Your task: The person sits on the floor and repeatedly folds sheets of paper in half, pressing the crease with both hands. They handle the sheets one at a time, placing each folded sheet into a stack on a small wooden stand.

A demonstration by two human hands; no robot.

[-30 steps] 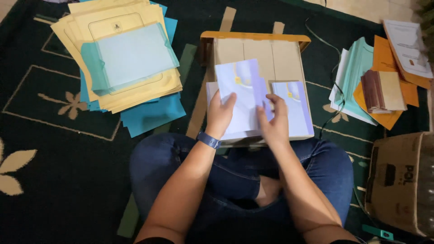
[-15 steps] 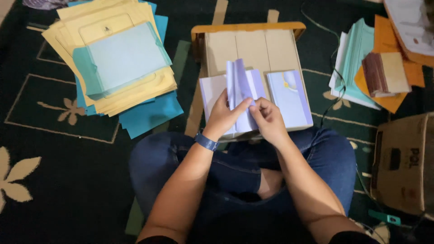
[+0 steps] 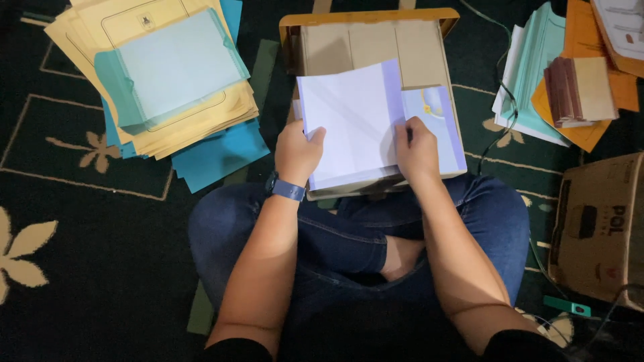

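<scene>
I sit cross-legged on a dark patterned carpet with a small wooden lap desk [image 3: 367,20] in front of my knees. A white booklet [image 3: 352,124] lies on it, folded flat with its blank side up. My left hand [image 3: 296,151] grips the booklet's left edge; a blue watch sits on that wrist. My right hand [image 3: 416,149] presses down on the booklet's right part, next to a pale blue printed sheet [image 3: 439,127] underneath.
A pile of yellow, teal and blue folders [image 3: 168,80] lies at the upper left. Teal and orange papers with a brown booklet stack [image 3: 580,90] lie at the upper right. A cardboard box [image 3: 600,228] stands at the right, with cables beside it.
The sheet that stood curled between my hands has been folded over and now lies flat. My left hand moved to its left edge and my right hand pressed onto its right side.
</scene>
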